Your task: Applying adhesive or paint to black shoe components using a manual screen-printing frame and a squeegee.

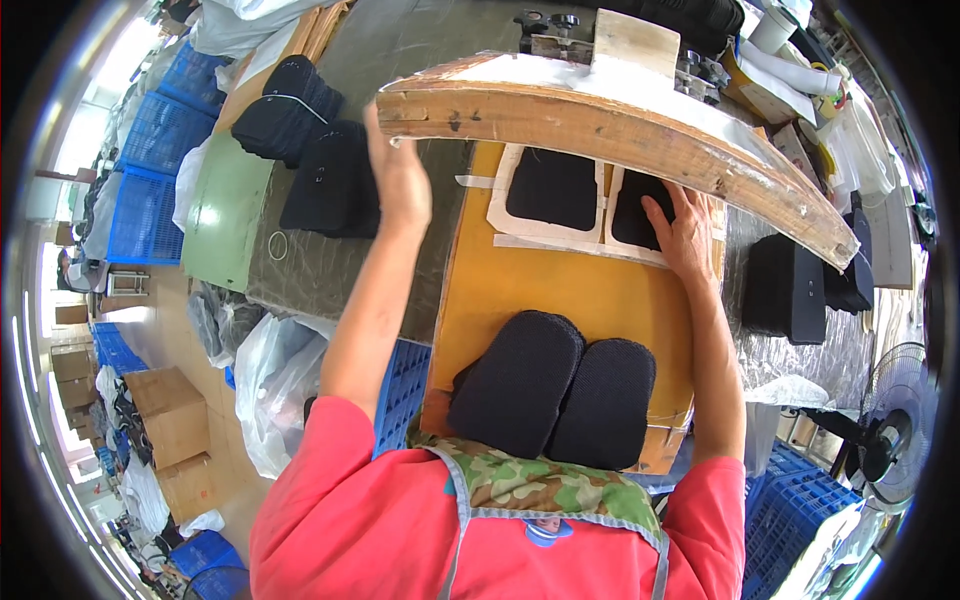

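Observation:
My left hand (402,185) grips the left end of a raised wooden frame (560,118), its fingertips partly hidden behind the wood. Beneath the frame, a tan board (560,290) carries two pale cut-out templates. A black fabric piece (552,190) lies in the left template (510,222). Another black piece (632,212) fills the right template (640,252), and my right hand (684,228) rests on it with thumb and fingers apart; the frame edge comes close over those fingertips. Nearer me, two stacks of rounded black pieces (520,375) (603,400) lie side by side on the board.
Bundled black stacks (335,180) stand left of the board, and more black stacks (785,290) on the right. Metal clamps (556,38) sit behind the frame. Blue crates (150,215) are piled far left; a fan (890,435) and blue crate (800,510) are at right.

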### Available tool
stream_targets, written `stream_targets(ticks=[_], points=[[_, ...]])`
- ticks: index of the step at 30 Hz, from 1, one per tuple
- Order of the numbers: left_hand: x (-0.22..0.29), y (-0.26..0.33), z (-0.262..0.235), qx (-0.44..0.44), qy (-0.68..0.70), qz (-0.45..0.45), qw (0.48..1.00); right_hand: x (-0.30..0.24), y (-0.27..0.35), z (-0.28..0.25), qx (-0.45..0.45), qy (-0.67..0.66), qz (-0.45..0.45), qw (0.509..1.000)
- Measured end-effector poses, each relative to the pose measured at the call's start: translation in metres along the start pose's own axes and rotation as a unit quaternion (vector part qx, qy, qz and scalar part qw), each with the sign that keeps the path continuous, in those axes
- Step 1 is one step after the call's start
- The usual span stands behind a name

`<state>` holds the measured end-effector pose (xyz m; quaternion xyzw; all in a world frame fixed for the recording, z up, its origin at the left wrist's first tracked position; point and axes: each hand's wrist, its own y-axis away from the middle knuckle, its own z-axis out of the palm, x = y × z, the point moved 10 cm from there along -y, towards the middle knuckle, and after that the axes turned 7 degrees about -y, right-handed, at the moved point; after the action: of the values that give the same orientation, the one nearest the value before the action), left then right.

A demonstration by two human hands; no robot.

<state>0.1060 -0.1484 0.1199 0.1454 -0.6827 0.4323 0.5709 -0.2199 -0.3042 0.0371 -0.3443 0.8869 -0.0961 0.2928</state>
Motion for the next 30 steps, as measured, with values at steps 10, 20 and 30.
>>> stream_targets(ticks=[10,20,30], points=[[0.046,0.049,0.006,-0.251,-0.079,0.047,0.964,-0.106,0.059,-0.067,-0.205,-0.264,-0.058,0.941],[-0.032,0.120,0.008,-0.278,-0.083,-0.035,0.956,-0.092,-0.102,-0.055,0.010,0.077,-0.129,0.989],[-0.038,0.125,0.002,-0.253,-0.087,-0.040,0.963,-0.135,-0.049,-0.009,-0.084,-0.027,-0.177,0.980]])
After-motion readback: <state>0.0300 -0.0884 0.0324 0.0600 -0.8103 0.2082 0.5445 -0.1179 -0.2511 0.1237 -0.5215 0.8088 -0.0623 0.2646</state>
